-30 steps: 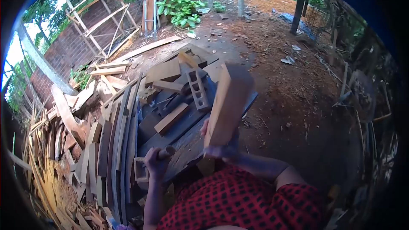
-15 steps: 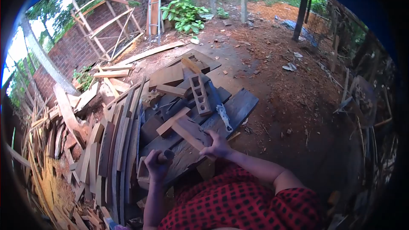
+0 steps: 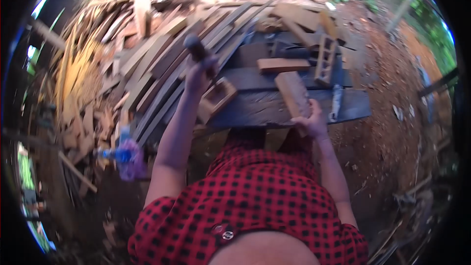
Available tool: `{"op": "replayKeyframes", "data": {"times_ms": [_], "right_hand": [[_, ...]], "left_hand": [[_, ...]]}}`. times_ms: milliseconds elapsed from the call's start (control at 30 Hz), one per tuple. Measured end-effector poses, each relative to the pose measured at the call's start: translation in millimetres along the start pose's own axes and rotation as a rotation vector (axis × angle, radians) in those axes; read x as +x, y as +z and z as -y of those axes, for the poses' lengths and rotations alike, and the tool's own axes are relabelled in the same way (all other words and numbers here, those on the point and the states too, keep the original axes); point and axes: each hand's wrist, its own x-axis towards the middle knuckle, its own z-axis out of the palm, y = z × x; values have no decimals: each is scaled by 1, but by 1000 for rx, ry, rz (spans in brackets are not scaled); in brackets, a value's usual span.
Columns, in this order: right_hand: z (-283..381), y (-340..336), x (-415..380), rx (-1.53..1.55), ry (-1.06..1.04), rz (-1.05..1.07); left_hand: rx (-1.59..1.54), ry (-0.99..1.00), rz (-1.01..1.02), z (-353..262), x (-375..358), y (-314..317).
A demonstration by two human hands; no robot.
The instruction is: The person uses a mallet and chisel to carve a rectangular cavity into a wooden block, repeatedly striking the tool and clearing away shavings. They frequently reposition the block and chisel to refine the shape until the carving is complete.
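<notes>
My left hand is closed around a dark, round-ended tool, raised over the left end of the bench plank. Just below and right of it, a small open wooden box-like frame sits on the plank. My right hand grips the near end of a wooden block that lies tilted on the dark plank. Beyond the block is a reddish wood piece. To the right stand a slotted wooden frame and a whitish narrow object.
Long boards are stacked at the left of the bench. Farther left are yellowish strips and scraps. A blue bottle with a pink-purple bag is at lower left. Reddish ground stretches to the right.
The view has tilted down and turned left. My left hand has lifted the tool. The block in my right hand now points away from me, apart from the reddish piece.
</notes>
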Motion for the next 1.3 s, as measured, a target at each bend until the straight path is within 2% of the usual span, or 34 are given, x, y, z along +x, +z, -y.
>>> {"op": "replayKeyframes", "data": {"times_ms": [33, 67, 133, 167, 233, 300, 367, 433, 467, 533, 633, 967, 1067, 1133, 1200, 1267, 1300], "right_hand": [[1, 1, -2, -70, -42, -25], [3, 5, -4, -63, -47, 5], [8, 8, -9, -241, -36, -57], [10, 9, -10, -257, -50, -55], [12, 8, -10, -250, -61, -49], [10, 9, -11, -247, -69, -40], [9, 8, -10, -240, -44, -17], [6, 8, -9, -233, -48, -20], [5, 9, -9, -223, -45, -25], [7, 8, -10, -232, -49, -14], [9, 7, -11, -245, -46, -4], [10, 8, -14, -290, -64, -33], [4, 9, -13, -326, -102, -41], [1, 10, -13, -299, -71, -43], [2, 5, -15, -254, -88, -74], [1, -1, -16, 65, -45, -44], [13, -10, -21, 57, -40, -104]], "left_hand": [[-81, 34, -31, -2, 5, -4], [-88, 76, -120, 0, 10, -9], [-62, 77, -214, -6, 10, -6], [-60, 80, -219, -7, 8, -2], [138, 124, -145, -11, -7, 15], [289, 107, -45, -8, -24, 34], [630, 432, 216, 9, -34, 38], [805, 437, 467, 13, -51, 47], [800, 575, 543, 23, -57, 52], [829, 562, 680, 33, -69, 53], [863, 569, 747, 42, -77, 51], [780, 578, 767, 38, -71, 42], [868, 569, 845, 45, -72, 39], [865, 567, 801, 48, -71, 40], [874, 593, 777, 52, -71, 42], [883, 622, 758, 51, -71, 47], [904, 634, 739, 48, -70, 51]]}}
